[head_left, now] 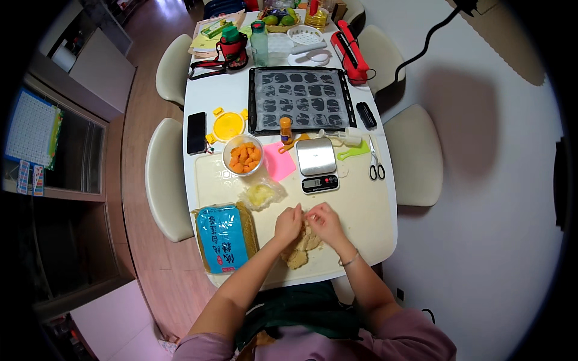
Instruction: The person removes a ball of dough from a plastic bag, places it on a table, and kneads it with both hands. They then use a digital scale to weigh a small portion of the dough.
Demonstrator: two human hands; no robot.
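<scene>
A lump of pale, crumbly dough [309,240] lies on the cream mat near the front edge of the table. My left hand [289,224] is closed at the dough's far left side, its fingers curled round a bit of it. From the other side my right hand [326,222] pinches dough with bent fingers, close to the left hand. The fingertips partly hide what is between them. Just beyond the hands stands a kitchen scale [316,159] with nothing on its silver plate. A blue-labelled bag [223,239] sits left of my left forearm.
Left of the scale are a tub of orange pieces [243,157], a plastic bag with pale yellow filling [261,194] and a pink sheet [279,161]. Scissors [376,162] lie at the right. Behind are a small bottle [285,130] and a lined baking tray [253,99].
</scene>
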